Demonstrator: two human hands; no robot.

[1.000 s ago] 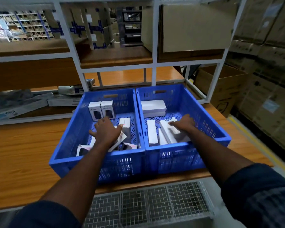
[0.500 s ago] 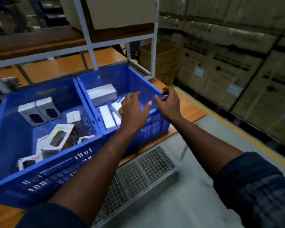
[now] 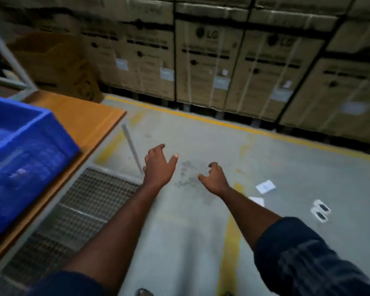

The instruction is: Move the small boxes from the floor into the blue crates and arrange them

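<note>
Both hands hang over the grey concrete floor, holding nothing. My left hand [image 3: 158, 165] has its fingers spread; my right hand [image 3: 214, 178] has its fingers loosely curled and apart. Several small white boxes lie on the floor to the right: a flat white box [image 3: 265, 186], another one [image 3: 257, 201] partly hidden behind my right forearm, and two small boxes with dark pictures [image 3: 320, 211]. A blue crate [image 3: 28, 146] stands at the left on the wooden table [image 3: 83, 118]; its inside is mostly out of view.
A wall of large strapped cardboard cartons [image 3: 207, 67] runs along the back behind a yellow floor line [image 3: 222, 122]. A wire-mesh shelf [image 3: 83, 201] sits below the table. A thin pale rod [image 3: 132, 150] lies on the floor near my left hand.
The view has swung right, from the crates to the floor. Both hands have left the crates and now hang empty over the floor.
</note>
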